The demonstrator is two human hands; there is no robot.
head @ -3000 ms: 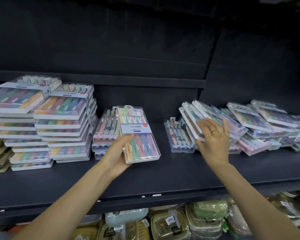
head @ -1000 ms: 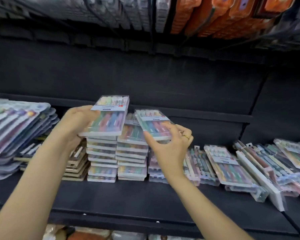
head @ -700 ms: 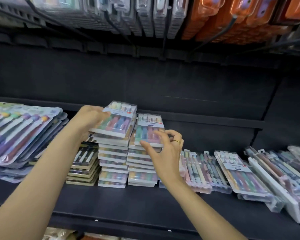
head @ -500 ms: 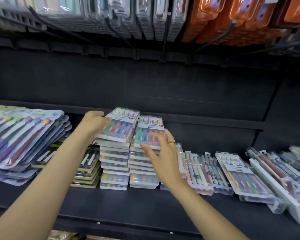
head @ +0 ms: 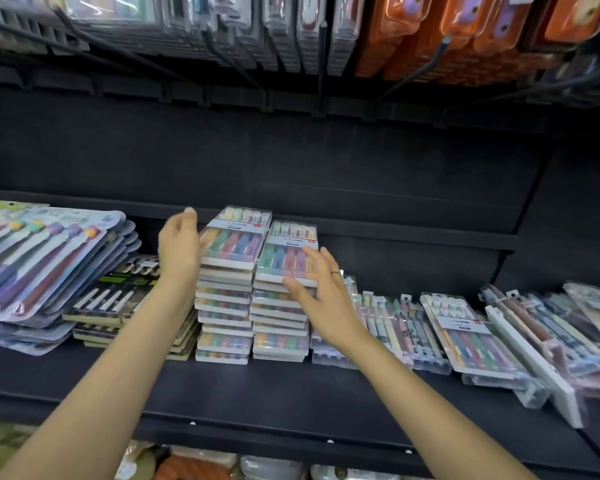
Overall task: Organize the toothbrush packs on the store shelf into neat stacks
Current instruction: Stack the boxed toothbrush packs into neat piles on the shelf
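Fingers [head: 305,258] touch packs [head: 286,261] on black shelf [head: 257,393].

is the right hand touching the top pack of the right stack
Touching: the head view shows the right hand with fingers lying flat on the top pack and thumb against its front edge.

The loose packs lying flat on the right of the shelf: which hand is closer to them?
Right. The right hand rests on the second stack's top pack, just beside the loose packs. The left hand is farther, at the far side of the first stack.
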